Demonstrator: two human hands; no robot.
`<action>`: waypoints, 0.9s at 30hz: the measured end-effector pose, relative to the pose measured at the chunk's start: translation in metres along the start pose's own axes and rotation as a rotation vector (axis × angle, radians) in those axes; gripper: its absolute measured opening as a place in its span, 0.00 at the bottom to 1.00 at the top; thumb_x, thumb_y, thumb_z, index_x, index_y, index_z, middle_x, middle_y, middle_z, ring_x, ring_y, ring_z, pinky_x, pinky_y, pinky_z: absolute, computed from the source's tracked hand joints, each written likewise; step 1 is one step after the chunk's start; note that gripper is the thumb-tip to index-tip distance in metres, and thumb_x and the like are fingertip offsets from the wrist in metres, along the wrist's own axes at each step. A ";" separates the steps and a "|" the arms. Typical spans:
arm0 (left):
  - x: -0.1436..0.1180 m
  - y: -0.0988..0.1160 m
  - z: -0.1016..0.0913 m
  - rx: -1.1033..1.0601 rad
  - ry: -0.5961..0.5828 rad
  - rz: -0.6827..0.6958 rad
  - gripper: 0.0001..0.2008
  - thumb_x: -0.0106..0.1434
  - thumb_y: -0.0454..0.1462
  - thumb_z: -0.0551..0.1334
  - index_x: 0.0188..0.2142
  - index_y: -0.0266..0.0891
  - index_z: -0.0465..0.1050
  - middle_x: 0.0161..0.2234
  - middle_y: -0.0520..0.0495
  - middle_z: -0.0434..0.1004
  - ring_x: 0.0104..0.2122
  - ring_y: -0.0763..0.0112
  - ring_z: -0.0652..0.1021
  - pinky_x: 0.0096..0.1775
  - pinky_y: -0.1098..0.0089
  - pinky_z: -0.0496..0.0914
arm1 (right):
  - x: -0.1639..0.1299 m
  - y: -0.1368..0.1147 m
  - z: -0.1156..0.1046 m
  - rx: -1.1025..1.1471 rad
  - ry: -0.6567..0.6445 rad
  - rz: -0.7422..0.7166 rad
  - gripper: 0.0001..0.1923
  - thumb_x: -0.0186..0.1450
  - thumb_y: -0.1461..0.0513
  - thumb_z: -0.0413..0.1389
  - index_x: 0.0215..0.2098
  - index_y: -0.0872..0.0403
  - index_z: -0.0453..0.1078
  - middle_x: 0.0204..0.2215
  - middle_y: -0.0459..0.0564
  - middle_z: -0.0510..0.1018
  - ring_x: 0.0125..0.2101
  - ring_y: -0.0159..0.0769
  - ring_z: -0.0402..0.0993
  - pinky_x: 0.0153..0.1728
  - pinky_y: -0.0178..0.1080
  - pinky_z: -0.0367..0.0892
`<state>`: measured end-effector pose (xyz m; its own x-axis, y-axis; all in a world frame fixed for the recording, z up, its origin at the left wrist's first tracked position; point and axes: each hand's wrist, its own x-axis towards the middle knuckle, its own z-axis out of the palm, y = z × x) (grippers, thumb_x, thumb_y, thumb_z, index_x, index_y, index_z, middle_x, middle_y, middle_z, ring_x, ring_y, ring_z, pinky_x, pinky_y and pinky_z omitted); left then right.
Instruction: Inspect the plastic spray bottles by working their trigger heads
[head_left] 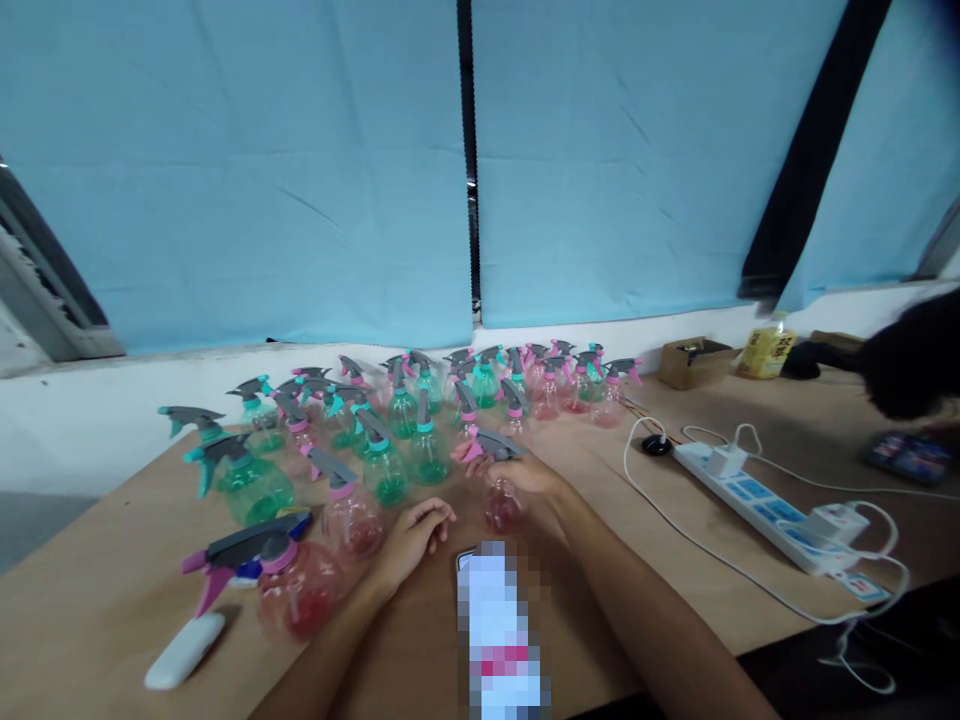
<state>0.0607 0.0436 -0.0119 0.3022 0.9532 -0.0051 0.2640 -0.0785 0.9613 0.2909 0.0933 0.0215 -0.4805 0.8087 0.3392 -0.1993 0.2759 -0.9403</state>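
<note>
On the wooden table, right in front of a whole crowd of spray bottles, the right hand is wrapped around a pink spray bottle standing upright. Left hand just rests beside it, loosely curled, holding nothing.

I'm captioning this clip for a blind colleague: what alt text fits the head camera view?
A person's right hand grasps a pink spray bottle by its neck on a wooden table, while the left hand rests open beside it. Behind them stand dozens of pink and green spray bottles; a white power strip lies to the right, under blue blinds.
</note>
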 end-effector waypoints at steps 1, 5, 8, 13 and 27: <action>0.000 0.000 0.000 -0.001 0.001 0.000 0.15 0.63 0.46 0.57 0.31 0.38 0.73 0.21 0.55 0.67 0.19 0.77 0.64 0.23 0.75 0.55 | 0.003 0.000 0.004 -0.007 -0.004 0.011 0.20 0.48 0.67 0.54 0.39 0.52 0.76 0.27 0.45 0.77 0.30 0.33 0.71 0.33 0.35 0.65; 0.000 0.002 0.001 0.007 0.001 0.003 0.15 0.63 0.47 0.57 0.31 0.38 0.73 0.21 0.55 0.67 0.19 0.77 0.64 0.23 0.75 0.54 | 0.010 0.001 0.013 -0.047 0.054 0.022 0.13 0.47 0.67 0.53 0.30 0.53 0.75 0.25 0.45 0.75 0.28 0.33 0.70 0.30 0.34 0.63; -0.001 0.003 0.001 0.007 0.002 -0.004 0.15 0.63 0.46 0.57 0.31 0.38 0.73 0.21 0.55 0.68 0.19 0.77 0.64 0.23 0.76 0.54 | 0.011 0.003 0.016 -0.072 0.069 0.003 0.08 0.47 0.66 0.53 0.25 0.53 0.72 0.24 0.45 0.74 0.29 0.33 0.69 0.31 0.34 0.63; -0.004 0.008 0.002 0.003 0.001 0.001 0.14 0.62 0.46 0.57 0.30 0.39 0.73 0.21 0.55 0.68 0.20 0.77 0.65 0.23 0.75 0.55 | 0.010 0.006 0.013 -0.133 0.072 0.021 0.13 0.50 0.66 0.54 0.33 0.52 0.75 0.26 0.44 0.75 0.29 0.32 0.68 0.31 0.34 0.61; -0.003 0.004 0.000 0.012 -0.008 0.013 0.15 0.63 0.47 0.56 0.31 0.38 0.73 0.21 0.54 0.68 0.20 0.76 0.66 0.23 0.75 0.56 | 0.014 0.005 0.017 -0.215 0.072 -0.084 0.13 0.54 0.67 0.55 0.35 0.51 0.76 0.29 0.44 0.77 0.33 0.33 0.71 0.41 0.37 0.66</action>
<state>0.0609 0.0408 -0.0083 0.3126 0.9499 0.0053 0.2713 -0.0947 0.9578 0.2684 0.0970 0.0217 -0.4062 0.8112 0.4205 -0.0458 0.4416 -0.8961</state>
